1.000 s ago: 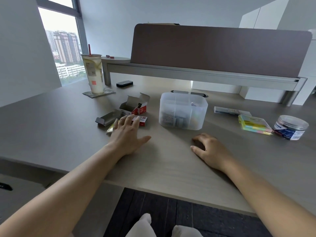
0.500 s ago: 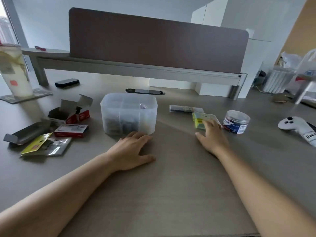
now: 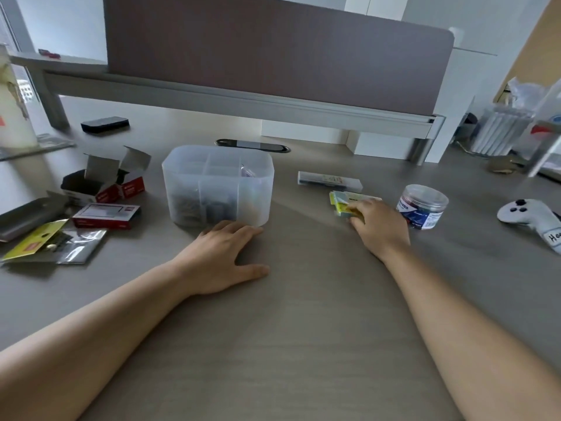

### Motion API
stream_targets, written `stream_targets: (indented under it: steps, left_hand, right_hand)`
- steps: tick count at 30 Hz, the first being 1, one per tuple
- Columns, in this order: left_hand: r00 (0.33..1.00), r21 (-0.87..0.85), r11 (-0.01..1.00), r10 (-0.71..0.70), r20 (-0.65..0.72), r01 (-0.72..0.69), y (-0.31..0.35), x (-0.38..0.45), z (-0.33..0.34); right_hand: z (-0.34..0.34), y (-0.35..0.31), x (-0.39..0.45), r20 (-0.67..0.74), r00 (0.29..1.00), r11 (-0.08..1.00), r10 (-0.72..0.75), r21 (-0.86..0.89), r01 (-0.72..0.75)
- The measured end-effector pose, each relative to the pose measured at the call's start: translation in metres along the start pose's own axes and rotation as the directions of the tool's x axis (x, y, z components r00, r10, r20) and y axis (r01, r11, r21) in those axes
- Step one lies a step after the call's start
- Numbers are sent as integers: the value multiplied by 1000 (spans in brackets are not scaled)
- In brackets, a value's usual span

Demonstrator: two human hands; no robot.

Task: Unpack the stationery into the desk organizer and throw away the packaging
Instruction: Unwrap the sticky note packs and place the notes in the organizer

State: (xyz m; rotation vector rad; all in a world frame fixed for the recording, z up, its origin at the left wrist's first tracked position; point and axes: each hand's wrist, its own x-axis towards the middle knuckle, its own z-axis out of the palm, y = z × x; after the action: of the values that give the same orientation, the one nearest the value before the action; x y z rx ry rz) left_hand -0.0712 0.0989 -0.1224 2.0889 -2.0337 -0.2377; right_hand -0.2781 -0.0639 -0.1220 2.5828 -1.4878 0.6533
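Right hand grips sticky-note pack; left hand flat by organizer

My desk by the window

Grey wood-grain tabletop — a brown partition panel on a raised shelf, white walls, daylight at left.

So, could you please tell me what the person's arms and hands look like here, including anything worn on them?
Both forearms are bare as far as the frame shows: no sleeves, gloves or watch. The left hand and the right hand carry no rings or bracelets that can be seen, and no markings show on either arm.
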Motion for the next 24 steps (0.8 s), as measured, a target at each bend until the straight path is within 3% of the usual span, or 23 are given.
stream_targets:
  steps: [3, 5, 7, 9, 12, 16, 17, 20, 24]
  left_hand:
    - [999, -36, 999, 5, -53, -6, -2, -1, 1]
    - [992, -131, 991, -6, -126, -11, -4, -2, 2]
    - [978, -260, 965, -33, -206, -22, -3, -3, 0]
    - [956, -360, 932, -78, -283, -31, -2, -3, -1]
    - [919, -564, 823, -170, -355, -66, 4, 0, -1]
    - [939, -882, 450, -224, -261, -138, 11, 3, -3]
    - [931, -899, 410, -243, -272, -155, 11, 3, -4]
    - [899, -909, 374, -311, -307, -181, 7, 1, -5]
    - [907, -952, 245, -332, -260, -183, -1, -3, -11]
  right_hand:
    - [-8, -12, -8, -249, 966, 991, -73, 90, 99]
    - [-16, -27, -12, -369, 929, 954, -23, 270, 131]
    - [-23, -43, -16, -396, 915, 859, 73, 491, 144]
    - [-28, -58, -18, -313, 932, 727, 182, 681, 87]
    - [-27, -76, -18, -71, 961, 462, 266, 885, -63]
    - [-19, -99, -22, 170, 973, 190, 159, 961, -199]
    - [-18, -105, -23, 204, 972, 154, 114, 963, -221]
    - [-17, -113, -26, 262, 965, 157, -28, 954, -254]
    - [-20, -122, -23, 154, 984, 420, -94, 902, -101]
